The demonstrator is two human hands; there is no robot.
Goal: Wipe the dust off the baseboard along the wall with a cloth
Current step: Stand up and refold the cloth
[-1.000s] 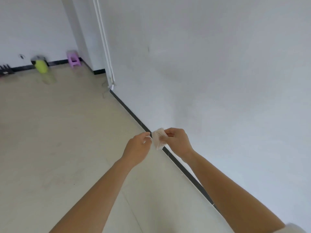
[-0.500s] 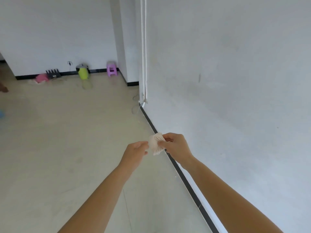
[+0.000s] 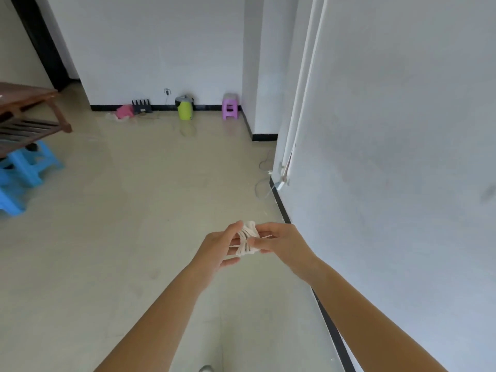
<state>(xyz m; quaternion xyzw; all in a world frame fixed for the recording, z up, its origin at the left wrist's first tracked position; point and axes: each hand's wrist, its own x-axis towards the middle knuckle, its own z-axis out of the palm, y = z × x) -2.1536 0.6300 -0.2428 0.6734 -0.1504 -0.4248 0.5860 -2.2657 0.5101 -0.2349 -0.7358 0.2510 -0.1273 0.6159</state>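
Since 0.5 s ago the left hand (image 3: 218, 247) has loosened: its lower fingers now spread out straight, while thumb and forefinger still pinch the left edge of the cloth (image 3: 248, 238). Our view has also swung away from the wall (image 3: 402, 183), so more of the room shows.

The right hand (image 3: 284, 241) grips the cloth's other side, thumb and curled fingers closed on it. The cloth is small, whitish and bunched into tight folds with thin dark lines along them. We hold it in the air between the 2 hands, above the floor just left of the black baseboard (image 3: 330, 326) and not touching it.

Far along the baseboard's line, past the corner, a lime-green jug (image 3: 184, 108) with a dark lid stands on the floor; we cannot tell what is in it. A purple stool (image 3: 230, 106) stands to its right. Well left of the baseboard, 2 blue stools (image 3: 24, 167) sit beside a wooden table (image 3: 24, 111).
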